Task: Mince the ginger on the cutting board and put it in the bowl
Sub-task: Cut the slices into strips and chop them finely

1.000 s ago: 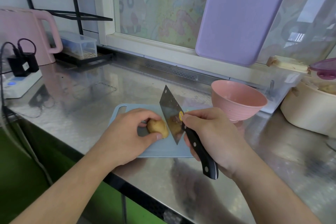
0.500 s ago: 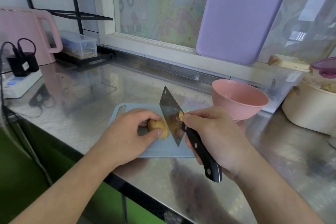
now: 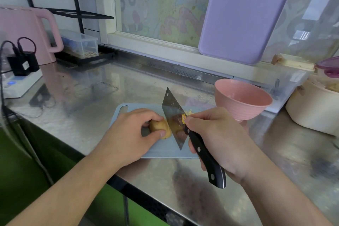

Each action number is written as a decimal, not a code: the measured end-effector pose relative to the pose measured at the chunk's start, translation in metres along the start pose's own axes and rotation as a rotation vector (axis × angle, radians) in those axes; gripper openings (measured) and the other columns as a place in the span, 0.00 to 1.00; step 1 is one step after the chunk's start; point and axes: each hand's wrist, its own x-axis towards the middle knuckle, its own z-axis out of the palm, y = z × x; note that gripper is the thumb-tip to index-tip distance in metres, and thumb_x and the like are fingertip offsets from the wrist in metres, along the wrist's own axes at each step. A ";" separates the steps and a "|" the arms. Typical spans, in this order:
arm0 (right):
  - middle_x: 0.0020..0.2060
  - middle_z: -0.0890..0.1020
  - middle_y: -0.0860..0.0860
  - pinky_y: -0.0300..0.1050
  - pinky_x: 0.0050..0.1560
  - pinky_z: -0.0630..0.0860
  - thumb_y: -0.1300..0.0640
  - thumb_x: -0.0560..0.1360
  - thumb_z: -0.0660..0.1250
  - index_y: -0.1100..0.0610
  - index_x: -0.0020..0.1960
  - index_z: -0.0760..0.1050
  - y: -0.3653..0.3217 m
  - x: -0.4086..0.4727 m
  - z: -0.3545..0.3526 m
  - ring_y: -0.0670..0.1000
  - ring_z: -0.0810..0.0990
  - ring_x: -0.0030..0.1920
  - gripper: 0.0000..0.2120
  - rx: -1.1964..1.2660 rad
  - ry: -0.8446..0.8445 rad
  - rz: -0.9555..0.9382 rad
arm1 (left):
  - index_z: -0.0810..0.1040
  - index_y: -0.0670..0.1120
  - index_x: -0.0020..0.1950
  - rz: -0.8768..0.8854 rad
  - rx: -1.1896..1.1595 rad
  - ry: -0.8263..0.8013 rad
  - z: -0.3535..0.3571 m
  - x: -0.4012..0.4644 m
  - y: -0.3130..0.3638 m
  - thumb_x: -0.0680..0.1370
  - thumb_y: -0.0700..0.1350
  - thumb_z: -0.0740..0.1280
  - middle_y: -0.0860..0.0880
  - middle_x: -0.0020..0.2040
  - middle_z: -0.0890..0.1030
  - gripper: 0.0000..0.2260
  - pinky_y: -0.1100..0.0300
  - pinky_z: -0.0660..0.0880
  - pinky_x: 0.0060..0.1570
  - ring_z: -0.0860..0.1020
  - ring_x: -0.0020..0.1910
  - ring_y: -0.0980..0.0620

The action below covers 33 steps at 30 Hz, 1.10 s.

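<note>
The left hand [image 3: 132, 137] pinches the ginger [image 3: 159, 127] on the blue cutting board [image 3: 161, 150], thumb tip just beside the cleaver [image 3: 173, 115]; the right hand [image 3: 218, 139] has its grip clenched round the black handle. The likely trouble: the rounded ginger rolls under the blade, or the edge nicks that thumb. A few yellow bits lie behind the blade. The pink bowl [image 3: 242, 101] on the counter [image 3: 102, 93] looks empty

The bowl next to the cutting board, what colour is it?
The bowl is pink, seen in the head view.
</note>
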 end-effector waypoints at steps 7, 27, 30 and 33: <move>0.24 0.77 0.58 0.57 0.31 0.70 0.58 0.82 0.64 0.69 0.38 0.75 -0.003 0.003 -0.005 0.55 0.69 0.21 0.18 -0.042 -0.037 0.021 | 0.83 0.62 0.58 -0.024 0.028 0.003 -0.001 0.000 0.003 0.75 0.55 0.77 0.67 0.53 0.82 0.13 0.62 0.78 0.56 0.80 0.53 0.65; 0.23 0.74 0.57 0.52 0.28 0.65 0.55 0.82 0.61 0.59 0.40 0.74 0.016 0.025 0.019 0.55 0.68 0.19 0.14 0.110 -0.132 0.040 | 0.81 0.61 0.56 -0.011 0.005 -0.017 -0.003 -0.002 0.006 0.76 0.54 0.76 0.66 0.52 0.81 0.10 0.63 0.77 0.56 0.78 0.53 0.64; 0.23 0.72 0.59 0.48 0.29 0.60 0.53 0.81 0.62 0.55 0.33 0.74 0.019 0.026 0.020 0.55 0.67 0.21 0.18 0.205 -0.172 0.086 | 0.82 0.61 0.56 -0.002 0.005 -0.019 -0.004 -0.002 0.006 0.76 0.54 0.76 0.66 0.51 0.81 0.10 0.66 0.76 0.55 0.78 0.53 0.65; 0.24 0.72 0.59 0.49 0.31 0.58 0.50 0.80 0.62 0.52 0.27 0.74 0.021 0.028 0.020 0.55 0.67 0.22 0.22 0.245 -0.179 0.137 | 0.81 0.61 0.56 -0.001 0.006 -0.025 -0.004 -0.002 0.006 0.76 0.54 0.76 0.67 0.52 0.80 0.10 0.68 0.75 0.55 0.78 0.54 0.65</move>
